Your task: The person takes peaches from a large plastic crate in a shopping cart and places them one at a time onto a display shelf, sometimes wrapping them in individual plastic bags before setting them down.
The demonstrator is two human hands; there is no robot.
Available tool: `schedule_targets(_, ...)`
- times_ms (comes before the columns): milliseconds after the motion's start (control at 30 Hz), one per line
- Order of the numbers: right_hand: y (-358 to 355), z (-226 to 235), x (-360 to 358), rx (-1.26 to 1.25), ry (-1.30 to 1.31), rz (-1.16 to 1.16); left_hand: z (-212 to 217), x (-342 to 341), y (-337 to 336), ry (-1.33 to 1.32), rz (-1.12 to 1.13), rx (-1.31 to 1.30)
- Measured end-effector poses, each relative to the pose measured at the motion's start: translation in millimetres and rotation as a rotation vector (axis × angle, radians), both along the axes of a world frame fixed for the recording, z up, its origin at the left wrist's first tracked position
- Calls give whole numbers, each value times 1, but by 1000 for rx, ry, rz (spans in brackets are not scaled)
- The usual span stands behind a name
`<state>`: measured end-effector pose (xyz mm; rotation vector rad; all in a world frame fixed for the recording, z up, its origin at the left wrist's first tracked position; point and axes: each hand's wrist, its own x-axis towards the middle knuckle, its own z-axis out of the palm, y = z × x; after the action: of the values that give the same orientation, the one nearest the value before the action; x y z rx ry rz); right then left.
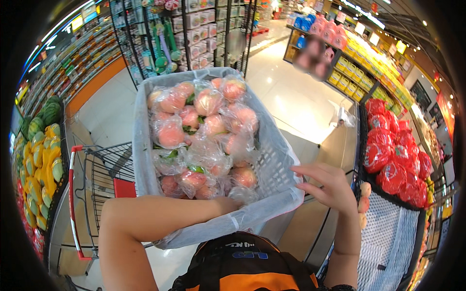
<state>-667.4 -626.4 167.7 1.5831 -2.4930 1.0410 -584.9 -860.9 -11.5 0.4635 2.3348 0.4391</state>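
A large crate [139,126] lined with pale translucent sheeting stands before me, tilted in view. Inside lie several peaches [171,135], pink and cream, each in a clear plastic bag, with green leaves among them. My left forearm crosses the crate's near left corner. My left hand [229,205] reaches down inside the near wall beside a bagged peach [243,177]; its fingers are hidden, so any hold cannot be made out. At the crate's right corner, my right hand [330,185] has thumb and fingers apart, the tips at the lined rim.
A shopping cart [74,194] with red and white edging stands left of the crate. On the right is a display stand [388,237] with white mesh lining, a few peaches [363,203] at its edge and red bags [395,150] behind. Melons [36,165] fill a left stand.
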Motion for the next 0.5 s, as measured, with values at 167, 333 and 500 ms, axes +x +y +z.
schedule_targets(167, -95, 13, -52, -27, 170, 173, 3, -8, -11, 142, -232, -52)
schedule_targets(333, -163, 14, -107, -51, 336, 105, 63, -24, 4, 347, -208, -28)
schedule_targets(500, -228, -13, -123, 81, 407, 137, 85, -26, 13, 938, -287, -42)
